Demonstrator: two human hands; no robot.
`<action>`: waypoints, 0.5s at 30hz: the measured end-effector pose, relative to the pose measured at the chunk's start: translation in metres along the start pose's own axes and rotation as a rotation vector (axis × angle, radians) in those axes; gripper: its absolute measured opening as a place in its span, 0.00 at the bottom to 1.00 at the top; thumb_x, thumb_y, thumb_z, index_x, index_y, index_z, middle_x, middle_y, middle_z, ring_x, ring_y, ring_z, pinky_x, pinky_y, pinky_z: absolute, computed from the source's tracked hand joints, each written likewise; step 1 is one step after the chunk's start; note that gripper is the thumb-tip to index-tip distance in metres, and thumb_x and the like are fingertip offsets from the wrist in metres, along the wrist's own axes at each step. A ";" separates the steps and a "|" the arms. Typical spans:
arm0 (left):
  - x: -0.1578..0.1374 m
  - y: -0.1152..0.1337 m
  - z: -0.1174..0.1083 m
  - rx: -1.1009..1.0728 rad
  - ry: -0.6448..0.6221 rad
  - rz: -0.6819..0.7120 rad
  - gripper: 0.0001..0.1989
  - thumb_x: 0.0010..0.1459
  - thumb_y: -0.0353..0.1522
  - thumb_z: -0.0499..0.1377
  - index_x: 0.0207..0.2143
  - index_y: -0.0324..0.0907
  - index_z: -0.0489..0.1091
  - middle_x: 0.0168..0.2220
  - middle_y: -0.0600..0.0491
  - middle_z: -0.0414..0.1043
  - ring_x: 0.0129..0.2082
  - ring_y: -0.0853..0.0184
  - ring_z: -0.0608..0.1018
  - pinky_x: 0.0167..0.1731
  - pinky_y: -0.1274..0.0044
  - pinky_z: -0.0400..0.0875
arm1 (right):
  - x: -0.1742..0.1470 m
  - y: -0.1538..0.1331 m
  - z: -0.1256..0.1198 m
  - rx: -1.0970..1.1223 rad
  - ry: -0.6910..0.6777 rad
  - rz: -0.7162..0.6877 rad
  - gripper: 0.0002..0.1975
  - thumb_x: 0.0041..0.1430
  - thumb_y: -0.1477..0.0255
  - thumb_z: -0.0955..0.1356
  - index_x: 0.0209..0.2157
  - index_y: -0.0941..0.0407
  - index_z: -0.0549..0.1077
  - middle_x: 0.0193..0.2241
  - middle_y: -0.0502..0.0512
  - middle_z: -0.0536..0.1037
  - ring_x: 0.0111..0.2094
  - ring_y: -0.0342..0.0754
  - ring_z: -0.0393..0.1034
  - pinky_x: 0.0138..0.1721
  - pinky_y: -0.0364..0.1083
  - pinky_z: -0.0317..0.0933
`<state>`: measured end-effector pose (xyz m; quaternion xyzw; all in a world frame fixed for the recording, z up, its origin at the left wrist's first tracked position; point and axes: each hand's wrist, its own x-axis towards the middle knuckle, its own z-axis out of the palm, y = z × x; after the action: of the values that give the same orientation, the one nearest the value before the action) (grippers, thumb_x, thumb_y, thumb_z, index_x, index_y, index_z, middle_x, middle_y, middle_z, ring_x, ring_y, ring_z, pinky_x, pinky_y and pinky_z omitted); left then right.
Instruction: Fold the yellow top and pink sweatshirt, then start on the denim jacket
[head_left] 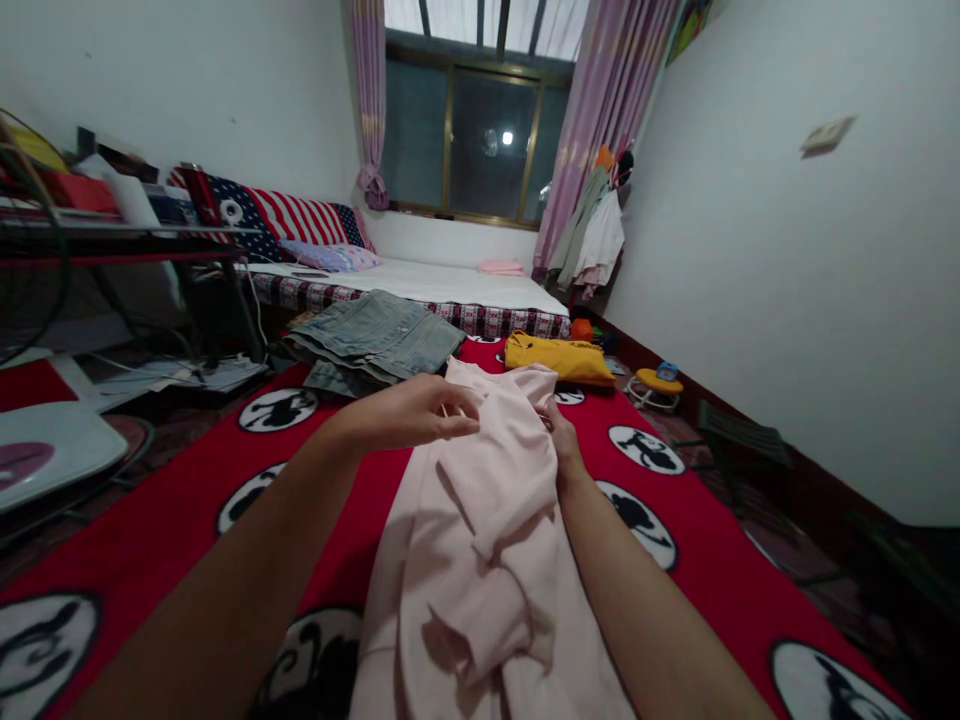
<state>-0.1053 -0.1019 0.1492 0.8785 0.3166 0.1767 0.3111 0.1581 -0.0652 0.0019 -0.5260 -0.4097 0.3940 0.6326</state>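
Observation:
A pale pink long-sleeved garment lies lengthwise in front of me, neckline at the far end. One sleeve is folded over its middle, with the cuff lying loose near me. My left hand is over the garment's left shoulder edge, thumb and fingers apart, with nothing visible between them. At the opposite edge, just below the right shoulder, my right hand grips the cloth; part of its fingers is hidden by the fabric. Beyond the garment are a folded denim piece at left and a folded yellow garment at right.
Underneath is a red blanket with black-and-white round prints. A cluttered desk stands at left, and a bed under the window. On the right are a small yellow stool and a dark folding stool near the wall.

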 end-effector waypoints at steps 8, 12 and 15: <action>0.013 0.011 0.062 0.051 -0.586 -0.040 0.35 0.48 0.44 0.66 0.57 0.39 0.66 0.32 0.49 0.78 0.28 0.66 0.78 0.26 0.80 0.67 | -0.005 -0.002 0.002 0.015 0.025 -0.016 0.29 0.51 0.46 0.64 0.39 0.58 0.74 0.38 0.59 0.81 0.41 0.53 0.75 0.38 0.47 0.70; 0.013 0.022 0.064 0.021 -0.399 0.103 0.20 0.47 0.32 0.65 0.45 0.39 0.72 0.27 0.56 0.73 0.23 0.71 0.72 0.21 0.83 0.61 | -0.010 -0.005 0.003 0.051 0.025 -0.039 0.21 0.49 0.55 0.69 0.38 0.57 0.72 0.36 0.57 0.81 0.40 0.52 0.75 0.38 0.46 0.69; 0.008 0.033 0.047 -0.340 -0.101 0.128 0.15 0.53 0.35 0.61 0.42 0.38 0.70 0.21 0.59 0.67 0.17 0.75 0.67 0.16 0.85 0.56 | -0.014 -0.006 0.006 0.062 0.018 -0.032 0.19 0.46 0.62 0.70 0.40 0.56 0.71 0.35 0.56 0.80 0.37 0.51 0.75 0.36 0.46 0.69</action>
<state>-0.0610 -0.1374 0.1368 0.8393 0.2095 0.2028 0.4588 0.1481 -0.0771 0.0067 -0.5031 -0.4000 0.3917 0.6585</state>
